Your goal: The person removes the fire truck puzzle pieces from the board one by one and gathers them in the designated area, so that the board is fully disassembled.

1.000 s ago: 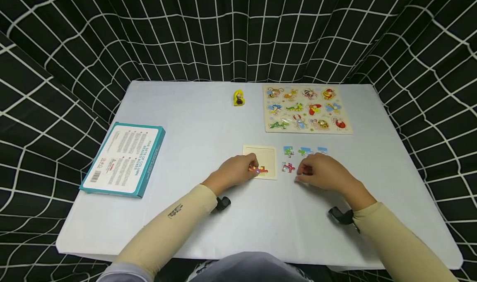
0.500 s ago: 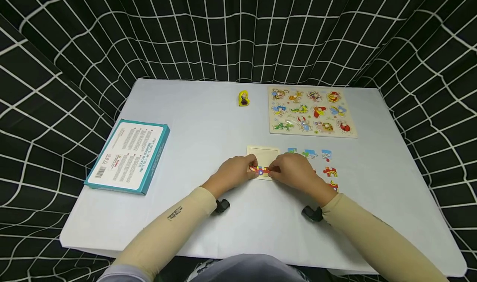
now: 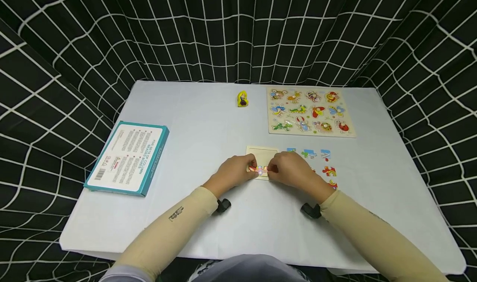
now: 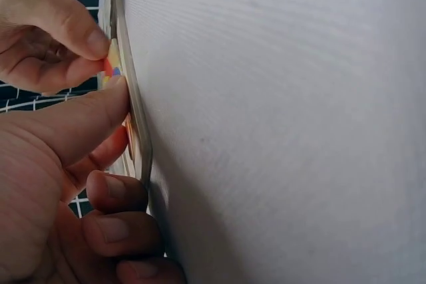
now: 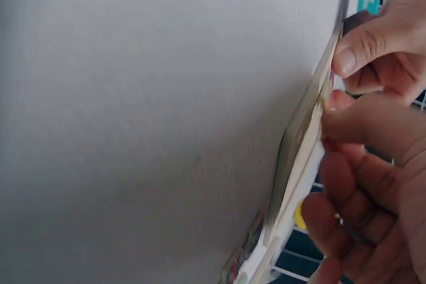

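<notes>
A small square wooden puzzle tray (image 3: 262, 151) lies on the table, with red and yellow jigsaw pieces (image 3: 261, 171) along its near side. My left hand (image 3: 235, 168) is at the tray's left side, thumb and forefinger pinching a puzzle piece there. From the right, my right hand (image 3: 292, 170) pinches another puzzle piece low over the tray against the first ones. In the left wrist view, the left thumb (image 4: 100, 108) lies close to the colourful piece (image 4: 112, 68) beside the right fingertips. Fingers hide much of both pieces.
Loose jigsaw pieces (image 3: 329, 171) lie right of the tray, some behind the right hand. Behind them is a wooden insect peg board (image 3: 311, 112). A yellow figure piece (image 3: 242, 99) lies farther back; a teal-edged box (image 3: 126, 157) is at left.
My right hand has moved left from the loose pieces to the tray and holds a piece by the ones there. The left hand has stayed at the tray's left side.
</notes>
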The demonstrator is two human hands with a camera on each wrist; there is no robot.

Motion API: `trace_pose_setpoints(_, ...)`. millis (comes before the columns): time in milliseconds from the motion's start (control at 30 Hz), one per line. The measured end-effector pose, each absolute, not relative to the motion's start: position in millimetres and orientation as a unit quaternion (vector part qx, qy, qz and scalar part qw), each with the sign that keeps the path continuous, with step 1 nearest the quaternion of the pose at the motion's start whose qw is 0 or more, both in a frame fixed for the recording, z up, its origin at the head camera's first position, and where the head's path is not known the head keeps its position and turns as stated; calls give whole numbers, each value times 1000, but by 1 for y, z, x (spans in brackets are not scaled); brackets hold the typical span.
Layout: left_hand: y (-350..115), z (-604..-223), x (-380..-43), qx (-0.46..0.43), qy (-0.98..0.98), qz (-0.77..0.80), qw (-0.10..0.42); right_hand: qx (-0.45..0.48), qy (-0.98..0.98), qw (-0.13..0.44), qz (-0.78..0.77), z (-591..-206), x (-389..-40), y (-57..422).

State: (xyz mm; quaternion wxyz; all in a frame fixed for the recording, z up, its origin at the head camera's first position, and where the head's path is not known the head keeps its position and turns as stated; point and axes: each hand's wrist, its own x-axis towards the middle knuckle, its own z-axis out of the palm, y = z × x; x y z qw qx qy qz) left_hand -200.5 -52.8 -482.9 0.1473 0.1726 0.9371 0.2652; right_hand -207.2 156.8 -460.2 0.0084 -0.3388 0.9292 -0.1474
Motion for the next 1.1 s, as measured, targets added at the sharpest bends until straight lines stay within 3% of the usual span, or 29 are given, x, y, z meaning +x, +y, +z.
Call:
trace_pose_setpoints(133, -52, -482, -200, 169, 939, 261, 146, -336, 925, 5, -177, -456, -207, 166)
trace_pose_setpoints(433, -53, -484, -201, 170, 935, 265, 164, -271, 934, 86, -217, -457, -191, 245)
trace_pose_setpoints(633, -54, -481, -203, 172, 936, 258, 166, -256, 935, 80, -233, -463, -176, 293)
trace_pose_setpoints(800, -56, -478, -203, 167, 937, 259, 163, -251, 936, 65, -239, -467, -170, 306)
trace_pose_setpoints(1100, -53, -483, -200, 166, 936, 264, 165, -241, 943, 88, -213, -468, -166, 306)
